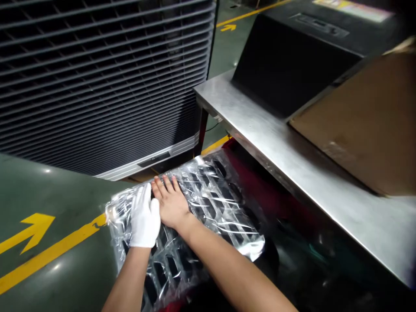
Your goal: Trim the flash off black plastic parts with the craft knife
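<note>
A clear plastic-wrapped tray point(208, 203) with rows of dark slots or parts under the film lies low in front of me. My left hand point(144, 219), in a white glove, rests on its left part with the fingers stretched out. Beside it, my bare right hand point(170, 201) lies flat on the film, its fingers spread towards the far edge. The two hands touch or nearly touch at the thumbs. What exactly sits under the crinkled, shiny film cannot be made out. Neither hand grips anything.
A large louvred grille unit point(107, 86) stands just beyond the tray. On the right is a metal table point(260, 134) bearing a black box point(286, 65) and a brown cardboard box point(364, 125). Yellow lines and an arrow point(35, 229) mark the green floor point(65, 186).
</note>
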